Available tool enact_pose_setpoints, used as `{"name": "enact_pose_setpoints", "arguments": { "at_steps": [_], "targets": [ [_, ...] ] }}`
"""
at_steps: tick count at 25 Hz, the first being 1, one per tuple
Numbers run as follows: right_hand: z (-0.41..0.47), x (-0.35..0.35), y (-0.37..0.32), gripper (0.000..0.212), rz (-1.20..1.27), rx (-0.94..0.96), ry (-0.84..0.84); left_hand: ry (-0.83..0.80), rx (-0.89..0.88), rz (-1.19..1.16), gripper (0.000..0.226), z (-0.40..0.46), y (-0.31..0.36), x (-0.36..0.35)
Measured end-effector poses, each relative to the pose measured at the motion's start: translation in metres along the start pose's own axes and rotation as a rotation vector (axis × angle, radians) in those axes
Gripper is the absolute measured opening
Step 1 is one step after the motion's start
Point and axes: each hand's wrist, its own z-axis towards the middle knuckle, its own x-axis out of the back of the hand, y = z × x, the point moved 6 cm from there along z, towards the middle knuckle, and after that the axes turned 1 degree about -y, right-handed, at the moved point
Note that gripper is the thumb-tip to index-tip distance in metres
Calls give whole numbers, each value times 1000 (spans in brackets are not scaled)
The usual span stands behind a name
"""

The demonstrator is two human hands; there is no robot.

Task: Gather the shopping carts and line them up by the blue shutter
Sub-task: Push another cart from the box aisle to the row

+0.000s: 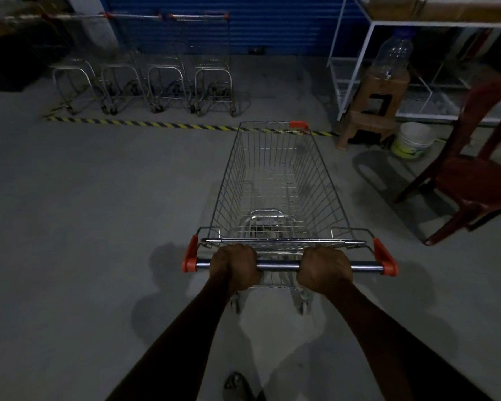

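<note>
A wire shopping cart (pixel 278 180) with orange corner caps stands in front of me, its basket empty. My left hand (pixel 234 266) grips the metal handle bar (pixel 278 266) left of centre. My right hand (pixel 324 269) grips the same bar right of centre. Ahead at the back, several carts (pixel 168 79) stand side by side in a row against the blue shutter (pixel 258 21). My cart's front end reaches the yellow-and-black floor stripe (pixel 145 123) and points to the right of that row.
To the right are a dark red plastic chair (pixel 475 172), a brown stool (pixel 373 108) bearing a large clear bottle (pixel 394 53), a white bucket (pixel 414 140) and a white wire rack (pixel 417 68). Grey floor spreads out on the left.
</note>
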Motion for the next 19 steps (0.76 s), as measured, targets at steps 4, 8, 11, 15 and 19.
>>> {"name": "enact_pose_setpoints", "arguments": {
  "at_steps": [4, 8, 11, 15, 19],
  "targets": [
    [47, 8, -3, 18, -32, 27, 139, 97, -88, 12, 29, 41, -16, 3],
    [99, 13, -2, 12, -141, 54, 358, -40, -22, 12, 31, 102, -34, 22],
    [150, 5, 6, 14, -129, 8, 238, 72, -55, 36, 25, 144, -48, 29],
    [225, 13, 20, 18, -62, -67, 82, 125, -106, 82, 25, 220, -64, 30],
    [299, 31, 40, 15, 14, -75, -116, -79, 10, 65, 38, 295, -69, 54]
  ]
}}
